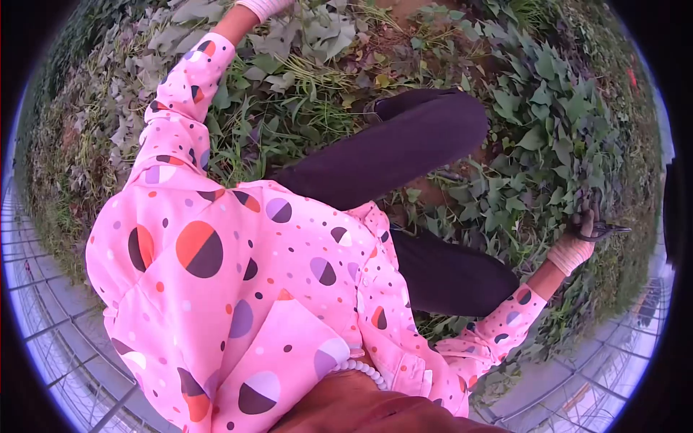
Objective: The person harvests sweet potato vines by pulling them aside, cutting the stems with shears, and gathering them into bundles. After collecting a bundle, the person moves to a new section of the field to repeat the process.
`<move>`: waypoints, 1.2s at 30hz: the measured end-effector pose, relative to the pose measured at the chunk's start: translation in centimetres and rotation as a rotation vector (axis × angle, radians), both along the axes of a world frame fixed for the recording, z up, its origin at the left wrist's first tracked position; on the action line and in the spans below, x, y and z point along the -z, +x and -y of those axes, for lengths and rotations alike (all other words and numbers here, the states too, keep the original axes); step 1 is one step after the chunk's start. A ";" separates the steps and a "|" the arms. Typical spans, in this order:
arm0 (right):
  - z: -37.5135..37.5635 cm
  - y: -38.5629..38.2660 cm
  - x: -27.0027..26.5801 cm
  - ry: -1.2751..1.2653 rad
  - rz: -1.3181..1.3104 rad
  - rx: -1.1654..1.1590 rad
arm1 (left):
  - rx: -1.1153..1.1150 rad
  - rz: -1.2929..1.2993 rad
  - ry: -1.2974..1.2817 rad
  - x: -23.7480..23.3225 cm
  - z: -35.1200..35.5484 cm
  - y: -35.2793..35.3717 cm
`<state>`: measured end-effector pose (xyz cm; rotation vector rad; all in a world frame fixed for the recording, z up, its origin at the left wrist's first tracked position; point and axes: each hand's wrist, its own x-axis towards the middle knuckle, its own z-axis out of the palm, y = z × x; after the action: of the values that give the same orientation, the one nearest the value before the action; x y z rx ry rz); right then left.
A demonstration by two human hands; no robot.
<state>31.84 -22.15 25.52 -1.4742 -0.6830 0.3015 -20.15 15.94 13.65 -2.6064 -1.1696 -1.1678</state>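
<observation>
My left hand (268, 6) is at the top edge, in a pale glove or wrap. Only the cuff and a little beyond it show; its fingers are out of the frame, over grey-green wilted leaves (317, 32). Off to the right, my right hand (575, 245) is wrapped in the same pale material with bare fingers showing. Those fingers are closed on dark scissors (605, 229), which point to the right above the leaf cover. Green leafy vines (538, 108) grow just beyond that hand.
My bent legs in dark trousers (404, 144) lie across the middle, among grass and vines. Brown soil (429, 191) shows between the plants. Pale ground with a grid of lines (50, 317) curves along the lower left and lower right edges.
</observation>
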 end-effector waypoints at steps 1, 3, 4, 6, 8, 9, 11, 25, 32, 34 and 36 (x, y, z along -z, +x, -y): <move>0.1 -0.4 -0.2 0.015 0.007 0.042 | 0.006 -0.183 -0.021 5.2 -1.4 0.4; 0.2 -1.2 -0.7 0.038 0.023 0.106 | -0.153 -0.465 -0.449 17.0 -2.1 3.9; 0.4 -1.0 -1.1 0.055 0.034 0.129 | -0.160 -0.584 -0.598 21.2 -0.8 5.2; 0.8 -0.5 -1.1 0.044 0.034 0.093 | -0.244 -0.604 -1.010 27.6 1.7 7.7; 1.3 0.5 -0.9 0.072 0.030 0.126 | -0.222 -0.742 -0.927 28.5 5.2 9.9; 1.8 0.5 -0.8 0.066 0.051 0.133 | -0.219 -0.757 -0.923 29.3 5.7 10.2; 2.3 0.6 -1.1 0.055 0.100 0.181 | -0.191 -0.769 -0.934 29.9 4.9 10.3; 21.4 -3.7 8.0 0.035 -0.037 0.782 | 0.416 -0.433 -1.563 29.6 -2.8 6.1; 36.9 -15.2 26.7 -0.881 -0.175 0.962 | 0.515 -0.165 -1.263 18.2 -11.7 18.0; 37.0 -18.6 30.9 -1.283 -0.265 0.693 | 0.567 -0.113 -1.131 11.7 -11.0 23.8; 38.3 -21.3 37.9 -1.460 -0.222 0.216 | 0.686 -0.098 -1.158 3.1 -3.9 29.2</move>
<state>10.58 -60.49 -12.41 -2.7933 -0.0030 0.8848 9.08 19.86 10.52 -4.0956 -1.1578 -0.3170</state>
